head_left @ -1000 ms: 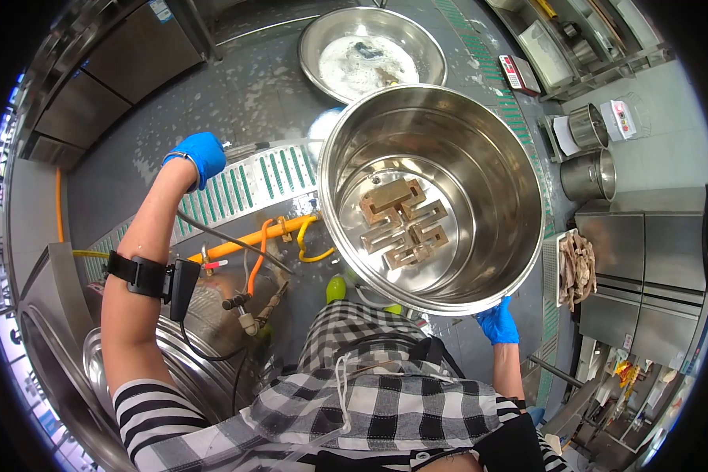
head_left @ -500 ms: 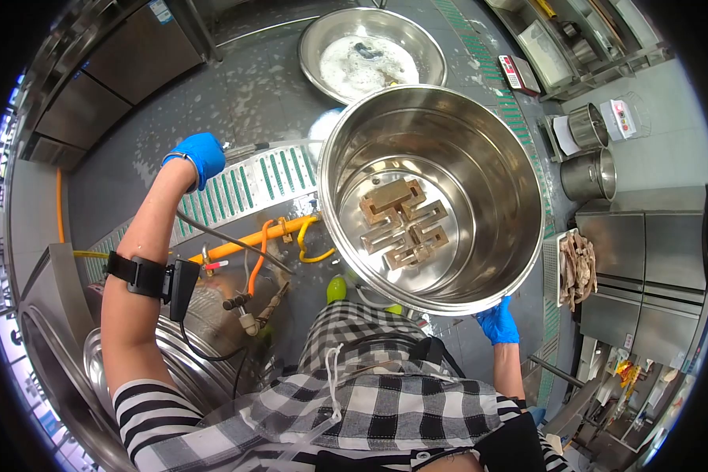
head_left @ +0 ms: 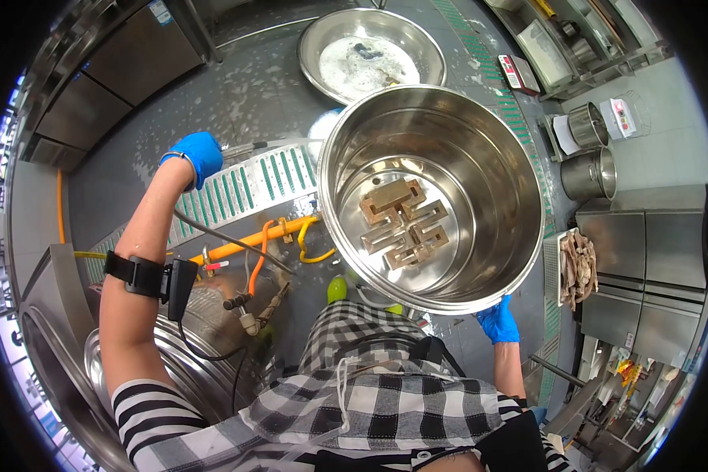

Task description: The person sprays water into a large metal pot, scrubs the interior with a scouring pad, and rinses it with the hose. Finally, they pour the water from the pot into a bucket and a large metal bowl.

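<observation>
A large, deep stainless steel pot (head_left: 488,189) is tilted so that its open mouth faces me. On its bottom shows a brownish, maze-like piece (head_left: 405,220) with slots and right-angled arms. My right hand (head_left: 497,321), in a blue glove, is closed at the pot's lower right rim, its fingers partly hidden. To the left, my left hand (head_left: 193,160), also gloved in blue, is wrapped around a spray gun (head_left: 244,149) whose metal nozzle points toward the pot. A thin stream runs from the nozzle to the pot's left side. A grey hose (head_left: 232,237) hangs below that hand.
Beyond the pot, a wide metal basin (head_left: 311,59) holds foamy water. A drain grate (head_left: 267,173) crosses the wet floor. Orange pipe (head_left: 252,237) and valves lie low at left. Pots (head_left: 588,175), a tray of brown pieces (head_left: 576,267) and steel cabinets (head_left: 613,244) line the right.
My left hand and forearm have shifted slightly left. The pot and my right hand stay nearly where they were.
</observation>
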The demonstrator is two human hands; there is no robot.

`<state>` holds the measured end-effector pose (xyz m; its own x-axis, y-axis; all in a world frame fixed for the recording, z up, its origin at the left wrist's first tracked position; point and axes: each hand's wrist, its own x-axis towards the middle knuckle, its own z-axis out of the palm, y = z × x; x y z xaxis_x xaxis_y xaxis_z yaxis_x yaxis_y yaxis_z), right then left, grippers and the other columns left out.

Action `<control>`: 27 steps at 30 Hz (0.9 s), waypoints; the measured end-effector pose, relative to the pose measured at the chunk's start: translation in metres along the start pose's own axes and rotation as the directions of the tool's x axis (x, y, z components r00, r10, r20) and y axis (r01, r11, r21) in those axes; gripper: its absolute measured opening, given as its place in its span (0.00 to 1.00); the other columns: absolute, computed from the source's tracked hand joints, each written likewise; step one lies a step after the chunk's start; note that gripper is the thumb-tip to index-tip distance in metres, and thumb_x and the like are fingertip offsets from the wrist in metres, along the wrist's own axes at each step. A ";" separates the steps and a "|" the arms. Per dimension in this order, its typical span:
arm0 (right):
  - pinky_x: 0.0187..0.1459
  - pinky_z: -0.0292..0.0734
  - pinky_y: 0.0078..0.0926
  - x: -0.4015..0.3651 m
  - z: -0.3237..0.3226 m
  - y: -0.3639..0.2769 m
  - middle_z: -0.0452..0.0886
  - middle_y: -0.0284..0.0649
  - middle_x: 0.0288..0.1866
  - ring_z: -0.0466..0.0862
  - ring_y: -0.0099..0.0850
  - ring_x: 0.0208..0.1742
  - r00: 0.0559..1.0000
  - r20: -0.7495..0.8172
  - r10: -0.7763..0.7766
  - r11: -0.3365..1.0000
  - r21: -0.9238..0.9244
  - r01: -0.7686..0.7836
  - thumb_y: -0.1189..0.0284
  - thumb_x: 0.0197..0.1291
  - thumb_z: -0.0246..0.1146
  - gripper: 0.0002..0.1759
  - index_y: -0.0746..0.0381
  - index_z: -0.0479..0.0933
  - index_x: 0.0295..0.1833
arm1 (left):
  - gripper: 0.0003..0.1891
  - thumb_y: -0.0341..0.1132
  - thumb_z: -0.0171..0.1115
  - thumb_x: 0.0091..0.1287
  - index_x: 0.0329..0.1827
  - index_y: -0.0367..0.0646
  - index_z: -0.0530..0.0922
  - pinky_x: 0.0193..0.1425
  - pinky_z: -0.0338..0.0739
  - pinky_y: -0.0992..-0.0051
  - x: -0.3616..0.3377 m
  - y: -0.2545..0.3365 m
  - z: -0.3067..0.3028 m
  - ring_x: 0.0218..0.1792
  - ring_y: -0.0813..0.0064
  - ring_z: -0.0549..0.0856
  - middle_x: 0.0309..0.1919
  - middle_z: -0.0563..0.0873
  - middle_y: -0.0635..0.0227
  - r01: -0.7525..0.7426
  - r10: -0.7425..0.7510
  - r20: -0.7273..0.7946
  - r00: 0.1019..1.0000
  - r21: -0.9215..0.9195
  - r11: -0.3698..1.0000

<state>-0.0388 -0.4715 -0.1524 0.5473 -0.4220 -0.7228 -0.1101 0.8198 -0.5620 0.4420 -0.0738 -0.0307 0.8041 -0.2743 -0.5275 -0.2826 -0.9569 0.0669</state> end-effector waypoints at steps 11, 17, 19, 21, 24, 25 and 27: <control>0.55 0.62 0.34 0.003 -0.001 0.000 0.63 0.40 0.57 0.65 0.36 0.55 1.000 0.001 0.000 1.000 0.025 0.000 0.54 0.54 0.46 0.29 0.61 0.56 0.57 | 0.12 0.30 0.46 0.47 0.28 0.35 0.77 0.34 0.73 0.68 0.002 -0.003 -0.001 0.30 0.55 0.79 0.28 0.78 0.48 -0.044 0.045 -0.021 0.999 0.045 0.998; 0.55 0.62 0.35 0.003 0.000 0.000 0.62 0.40 0.57 0.65 0.36 0.56 1.000 -0.008 0.008 1.000 0.027 -0.008 0.54 0.54 0.46 0.29 0.60 0.56 0.57 | 0.12 0.30 0.46 0.47 0.29 0.36 0.77 0.35 0.73 0.68 -0.001 -0.003 -0.004 0.31 0.55 0.79 0.29 0.78 0.48 -0.036 0.037 -0.004 0.999 0.058 0.998; 0.55 0.62 0.37 0.003 0.001 0.000 0.62 0.40 0.57 0.64 0.37 0.56 1.000 -0.010 -0.004 0.999 0.041 0.005 0.53 0.55 0.45 0.30 0.60 0.55 0.58 | 0.12 0.30 0.46 0.46 0.29 0.36 0.77 0.36 0.73 0.68 -0.008 0.001 -0.009 0.32 0.55 0.78 0.30 0.78 0.49 -0.025 0.026 -0.005 1.000 0.035 0.999; 0.55 0.62 0.37 -0.001 0.008 -0.001 0.61 0.40 0.57 0.64 0.36 0.56 1.000 0.009 -0.004 1.000 0.028 0.003 0.53 0.55 0.44 0.29 0.60 0.55 0.58 | 0.12 0.31 0.46 0.46 0.29 0.37 0.77 0.37 0.73 0.68 -0.011 0.002 -0.011 0.33 0.55 0.78 0.30 0.78 0.50 -0.024 0.024 -0.001 1.000 0.027 0.999; 0.55 0.61 0.37 0.000 0.005 -0.001 0.61 0.40 0.58 0.64 0.36 0.56 1.000 0.022 0.007 1.000 0.026 -0.008 0.54 0.55 0.44 0.29 0.60 0.55 0.58 | 0.13 0.31 0.46 0.46 0.29 0.38 0.77 0.37 0.72 0.68 -0.015 0.006 -0.016 0.33 0.54 0.78 0.31 0.78 0.50 -0.035 0.035 -0.001 0.999 0.046 0.998; 0.55 0.61 0.37 0.001 0.004 -0.001 0.61 0.39 0.58 0.64 0.36 0.56 1.000 0.016 0.018 0.999 0.036 -0.019 0.54 0.56 0.44 0.28 0.59 0.55 0.58 | 0.13 0.31 0.46 0.46 0.29 0.38 0.77 0.38 0.72 0.67 -0.016 0.006 -0.017 0.33 0.54 0.78 0.31 0.78 0.51 -0.048 0.048 -0.004 0.999 0.074 0.996; 0.54 0.62 0.37 0.002 0.002 -0.001 0.61 0.39 0.58 0.64 0.36 0.56 1.000 -0.003 0.015 0.999 0.046 -0.015 0.54 0.56 0.44 0.28 0.59 0.55 0.58 | 0.13 0.31 0.46 0.46 0.30 0.38 0.77 0.38 0.72 0.68 -0.015 0.006 -0.017 0.34 0.55 0.78 0.31 0.78 0.51 -0.030 0.030 0.001 1.000 0.064 0.997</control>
<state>-0.0360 -0.4720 -0.1525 0.5434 -0.4106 -0.7322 -0.0798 0.8430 -0.5320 0.4369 -0.0770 -0.0082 0.7946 -0.3032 -0.5259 -0.3398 -0.9401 0.0286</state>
